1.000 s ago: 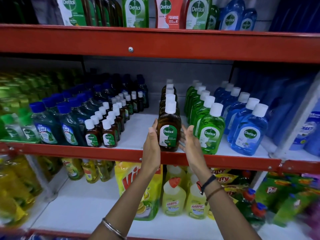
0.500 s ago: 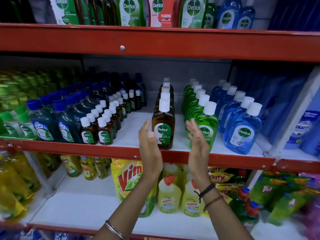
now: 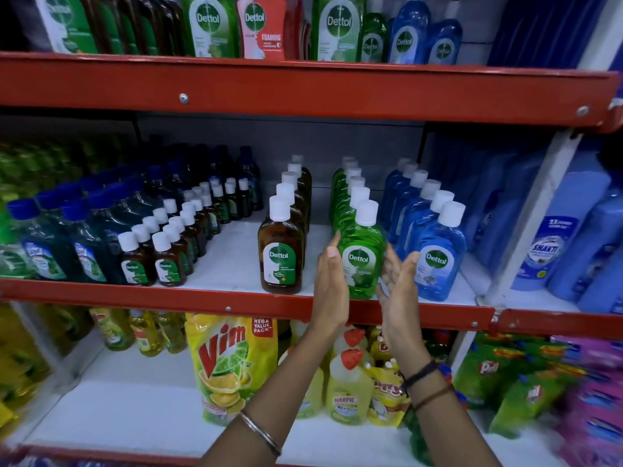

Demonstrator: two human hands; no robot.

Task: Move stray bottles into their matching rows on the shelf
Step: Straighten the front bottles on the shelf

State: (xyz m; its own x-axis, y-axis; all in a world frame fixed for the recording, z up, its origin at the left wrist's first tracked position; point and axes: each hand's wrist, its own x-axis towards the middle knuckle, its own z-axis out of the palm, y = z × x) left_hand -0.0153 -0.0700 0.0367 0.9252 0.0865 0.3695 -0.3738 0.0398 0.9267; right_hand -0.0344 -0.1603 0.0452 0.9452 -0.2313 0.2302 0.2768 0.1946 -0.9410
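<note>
On the middle shelf (image 3: 236, 299) three rows of white-capped Dettol bottles run front to back. The brown row's front bottle (image 3: 281, 251) stands left of centre, with the green row's front bottle (image 3: 362, 254) and the blue row's front bottle (image 3: 438, 254) to its right. My left hand (image 3: 330, 284) is open, palm facing right, just left of the green front bottle. My right hand (image 3: 397, 284) is open on that bottle's right side, in front of the gap to the blue row. Neither hand grips anything.
Small brown Dettol bottles (image 3: 151, 261) and dark blue-capped bottles (image 3: 60, 241) fill the shelf's left part. Large blue containers (image 3: 553, 244) stand at the right. The upper shelf's red edge (image 3: 303, 92) hangs above. Below are a Vim pouch (image 3: 229, 365) and Harpic bottles (image 3: 347, 389).
Both hands have let go of the brown front bottle and moved right, now flanking the green front bottle. The view has shifted right with them.
</note>
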